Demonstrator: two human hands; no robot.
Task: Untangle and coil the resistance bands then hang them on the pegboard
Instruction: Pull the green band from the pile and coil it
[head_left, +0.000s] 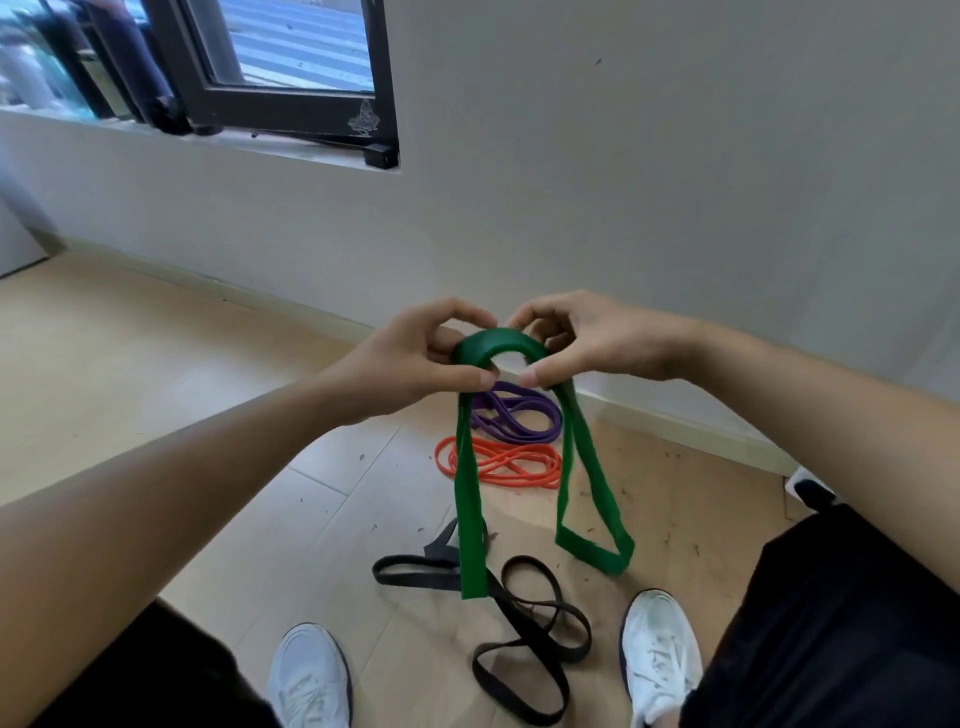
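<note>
Head view: a person standing over a pale wooden floor (208, 415) holds a green band (498, 343) up in front of a plain grey wall (675, 156). The left hand (421, 358) and the right hand (597, 343) are close together, almost touching at the thumbs. Each pinches the band between thumb and curled fingers, one at either side of the fold. The band arches over between the two hands, and its doubled lengths hang down on both sides (the left length hangs straight, the right one ends in an open loop) with both ends clear of the floor.

Three more bands lie on the boards below. A purple band (506, 410) sits loosely looped near the skirting board, partly hidden behind the hands. An orange band (498, 462) lies just in front of it, also in loose loops. A black band (524, 631) sprawls nearest the feet in uneven, crossing loops, its upper part behind the hanging green length.

The person's white shoes, left (309, 675) and right (660, 654), stand on either side of the black band, and dark clothing fills the lower corners. A dark-framed window (291, 52) is set in the wall at upper left.
</note>
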